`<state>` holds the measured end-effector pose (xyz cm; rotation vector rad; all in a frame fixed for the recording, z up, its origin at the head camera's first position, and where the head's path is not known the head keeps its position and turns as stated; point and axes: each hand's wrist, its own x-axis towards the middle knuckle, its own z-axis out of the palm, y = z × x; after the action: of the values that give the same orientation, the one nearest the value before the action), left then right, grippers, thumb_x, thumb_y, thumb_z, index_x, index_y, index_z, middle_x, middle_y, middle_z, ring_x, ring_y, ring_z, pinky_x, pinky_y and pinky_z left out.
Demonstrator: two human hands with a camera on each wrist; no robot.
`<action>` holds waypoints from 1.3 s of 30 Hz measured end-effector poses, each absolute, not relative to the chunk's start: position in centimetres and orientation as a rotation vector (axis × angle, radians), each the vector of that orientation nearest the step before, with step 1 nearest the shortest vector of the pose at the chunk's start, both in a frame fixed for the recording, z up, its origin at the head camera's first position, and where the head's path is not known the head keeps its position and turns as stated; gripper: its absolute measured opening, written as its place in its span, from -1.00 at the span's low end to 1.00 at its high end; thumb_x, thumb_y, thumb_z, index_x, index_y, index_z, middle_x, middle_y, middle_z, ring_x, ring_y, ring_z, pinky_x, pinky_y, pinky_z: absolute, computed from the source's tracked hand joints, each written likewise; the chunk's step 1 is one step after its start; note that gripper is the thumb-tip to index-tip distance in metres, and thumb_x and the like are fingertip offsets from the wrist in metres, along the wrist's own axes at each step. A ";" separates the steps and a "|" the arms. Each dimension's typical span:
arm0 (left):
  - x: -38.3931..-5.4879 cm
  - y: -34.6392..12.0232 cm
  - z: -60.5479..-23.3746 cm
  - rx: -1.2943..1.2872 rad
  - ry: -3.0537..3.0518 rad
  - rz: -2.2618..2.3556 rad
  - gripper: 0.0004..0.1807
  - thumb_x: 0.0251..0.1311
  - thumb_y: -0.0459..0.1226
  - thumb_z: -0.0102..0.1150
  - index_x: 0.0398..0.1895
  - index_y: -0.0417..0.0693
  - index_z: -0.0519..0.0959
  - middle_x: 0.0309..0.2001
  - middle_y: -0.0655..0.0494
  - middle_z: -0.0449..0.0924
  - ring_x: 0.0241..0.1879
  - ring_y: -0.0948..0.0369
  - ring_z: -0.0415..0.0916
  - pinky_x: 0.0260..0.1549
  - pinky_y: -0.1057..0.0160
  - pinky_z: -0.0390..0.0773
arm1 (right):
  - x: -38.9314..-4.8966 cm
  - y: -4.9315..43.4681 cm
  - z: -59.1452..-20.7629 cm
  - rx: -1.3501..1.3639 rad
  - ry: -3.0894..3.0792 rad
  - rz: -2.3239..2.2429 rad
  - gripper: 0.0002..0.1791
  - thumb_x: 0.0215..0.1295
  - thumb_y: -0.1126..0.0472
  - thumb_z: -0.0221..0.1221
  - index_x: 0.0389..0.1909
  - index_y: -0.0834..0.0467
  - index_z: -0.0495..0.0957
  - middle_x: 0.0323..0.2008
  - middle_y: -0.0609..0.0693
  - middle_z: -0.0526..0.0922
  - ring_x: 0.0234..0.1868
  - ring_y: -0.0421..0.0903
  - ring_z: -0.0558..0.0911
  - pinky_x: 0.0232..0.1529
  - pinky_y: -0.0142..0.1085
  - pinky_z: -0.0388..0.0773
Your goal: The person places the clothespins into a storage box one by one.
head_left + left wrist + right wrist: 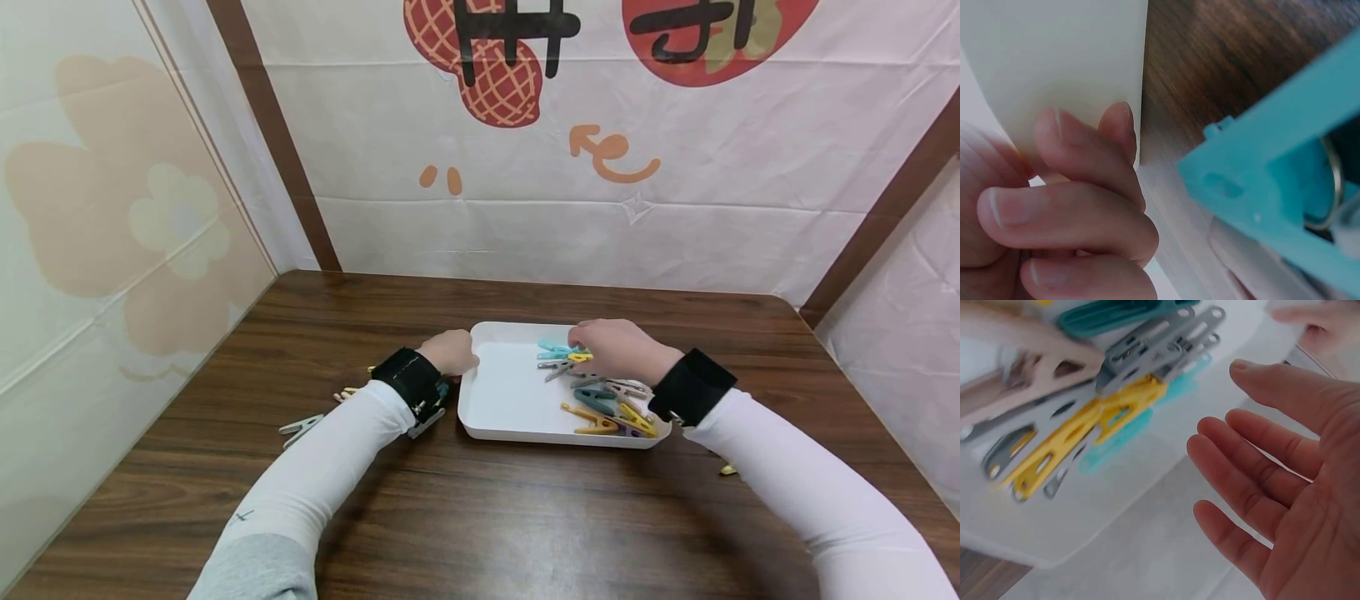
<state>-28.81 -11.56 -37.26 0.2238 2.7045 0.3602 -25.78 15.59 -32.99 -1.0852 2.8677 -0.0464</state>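
A white tray [504, 396] sits on the brown table, with several colored clothespins [596, 400] gathered in its right half. My left hand [450, 352] grips the tray's left rim, fingers curled against the white wall [1054, 56] in the left wrist view. Over the tray's far right part is my right hand [624, 348], beside turquoise and yellow clothespins. The right wrist view shows that hand's fingers [1235, 475] loosely spread with nothing in them, apart from the yellow clothespin [1085, 444] and the grey ones.
Left of the tray, a grey clothespin [302, 426] and others lie on the table, partly hidden by my left arm. A turquoise clothespin [1272, 144] looms close in the left wrist view. A yellow one [727, 470] lies near my right sleeve. Printed cloth [480, 242] hangs behind the table.
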 end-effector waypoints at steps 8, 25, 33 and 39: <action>-28.7 -11.7 -37.5 0.227 2.692 0.369 -0.75 0.38 -0.27 -0.04 -0.33 -0.26 0.57 -0.65 0.01 0.55 -0.68 0.20 0.42 -0.63 0.32 0.33 | -23.5 19.7 -32.2 -0.991 2.986 -0.193 -0.69 0.19 0.17 0.36 -0.08 0.18 0.60 -0.20 0.02 0.64 -0.25 -0.08 0.59 -0.31 -0.17 0.52; -28.6 -11.5 -37.2 0.241 2.702 0.365 -0.76 0.36 -0.29 -0.03 -0.35 -0.26 0.57 -0.67 0.02 0.54 -0.70 0.21 0.40 -0.65 0.32 0.32 | -19.2 29.5 -32.6 -0.530 3.038 -0.400 -0.49 0.22 0.06 0.30 0.03 0.35 0.50 -0.09 0.26 0.62 -0.09 0.20 0.59 -0.18 0.08 0.49; -28.7 -11.6 -37.2 0.235 2.709 0.373 -0.77 0.37 -0.29 -0.03 -0.30 -0.27 0.57 -0.66 0.02 0.54 -0.69 0.21 0.42 -0.64 0.32 0.33 | -17.6 30.9 -35.6 -0.507 2.929 -0.383 -0.38 0.09 0.05 0.39 0.01 0.43 0.48 -0.10 0.29 0.60 -0.12 0.23 0.59 -0.20 0.07 0.51; -28.6 -11.6 -37.2 0.250 2.718 0.369 -0.77 0.37 -0.29 -0.03 -0.33 -0.26 0.56 -0.67 0.03 0.53 -0.70 0.21 0.40 -0.65 0.32 0.33 | -17.1 31.1 -36.7 -0.509 2.904 -0.407 -0.44 0.06 0.06 0.42 -0.06 0.39 0.51 -0.20 0.14 0.63 -0.19 0.11 0.61 -0.24 0.03 0.51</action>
<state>-28.62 -11.60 -37.25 0.2502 2.7175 0.3688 -17.15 31.06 -36.67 -0.5091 2.9044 -0.4074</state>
